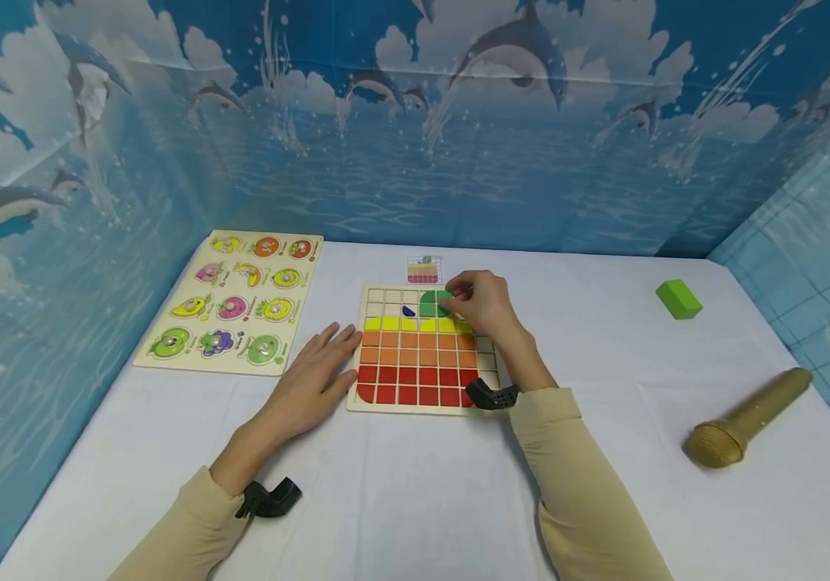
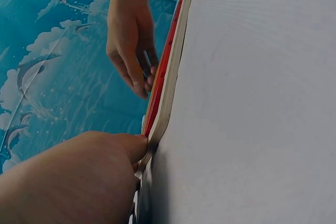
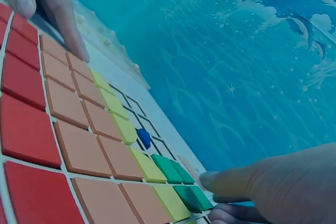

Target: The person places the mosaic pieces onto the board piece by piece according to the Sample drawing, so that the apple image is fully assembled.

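A wooden grid board point(image 1: 358, 355) lies in the middle of the white table, filled with rows of red, orange and yellow tiles point(image 3: 79, 145). Green tiles point(image 3: 176, 174) and a small blue piece point(image 3: 143, 138) sit in its upper rows. My right hand point(image 1: 460, 302) is over the board's top right and pinches a green tile point(image 1: 445, 298) at the fingertips. My left hand point(image 1: 316, 375) lies flat on the table, its fingers touching the board's left edge point(image 2: 169, 85). The left wrist view shows both hands along that edge.
A fruit peg puzzle point(image 1: 235, 300) lies at the left. A small picture card point(image 1: 424, 269) sits just behind the board. A green block point(image 1: 678, 298) and a gold microphone point(image 1: 747, 418) lie at the right. Blue dolphin-print walls enclose the table.
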`<act>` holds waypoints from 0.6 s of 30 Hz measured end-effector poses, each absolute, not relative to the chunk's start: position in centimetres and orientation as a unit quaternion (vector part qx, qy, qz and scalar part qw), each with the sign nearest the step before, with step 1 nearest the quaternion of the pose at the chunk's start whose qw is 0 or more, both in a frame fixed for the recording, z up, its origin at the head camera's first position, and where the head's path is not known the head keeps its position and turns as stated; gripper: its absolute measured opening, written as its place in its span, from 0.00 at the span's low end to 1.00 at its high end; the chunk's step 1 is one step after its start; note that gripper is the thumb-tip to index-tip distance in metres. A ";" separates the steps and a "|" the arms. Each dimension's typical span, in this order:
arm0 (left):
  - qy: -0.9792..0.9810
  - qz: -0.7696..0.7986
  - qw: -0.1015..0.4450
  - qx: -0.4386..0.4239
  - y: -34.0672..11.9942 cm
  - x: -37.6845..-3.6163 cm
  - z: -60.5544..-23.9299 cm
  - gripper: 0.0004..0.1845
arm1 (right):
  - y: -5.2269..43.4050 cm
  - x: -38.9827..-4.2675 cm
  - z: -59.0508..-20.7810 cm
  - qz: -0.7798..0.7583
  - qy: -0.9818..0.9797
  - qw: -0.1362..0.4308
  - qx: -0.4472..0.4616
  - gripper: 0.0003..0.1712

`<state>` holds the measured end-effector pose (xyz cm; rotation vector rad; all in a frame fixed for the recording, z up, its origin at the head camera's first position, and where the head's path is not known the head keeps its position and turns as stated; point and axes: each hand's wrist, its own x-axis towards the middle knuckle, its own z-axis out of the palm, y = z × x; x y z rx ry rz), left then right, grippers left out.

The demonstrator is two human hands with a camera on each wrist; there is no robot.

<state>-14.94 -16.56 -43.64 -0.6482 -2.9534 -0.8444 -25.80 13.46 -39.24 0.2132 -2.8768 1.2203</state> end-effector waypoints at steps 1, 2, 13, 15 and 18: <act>-0.941 -0.269 0.001 -0.206 -16.5 -14.9 -43.7 0.34 | 13.5 -25.7 -39.2 0.391 -0.918 0.010 0.065 0.18; -0.940 -0.270 0.002 -0.207 -16.5 -14.9 -43.7 0.34 | 13.6 -25.5 -39.3 0.393 -0.917 0.015 0.062 0.18; -0.943 -0.264 0.003 -0.201 -16.4 -15.1 -43.9 0.34 | 18.6 -22.5 -40.1 0.409 -0.908 0.068 0.063 0.26; -0.944 -0.261 0.003 -0.201 -16.6 -15.1 -43.9 0.34 | 19.6 -21.7 -40.4 0.399 -0.912 0.069 0.070 0.28; -0.944 -0.261 0.002 -0.202 -17.1 -15.0 -43.8 0.34 | 20.8 -20.5 -40.9 0.371 -0.923 0.066 0.081 0.31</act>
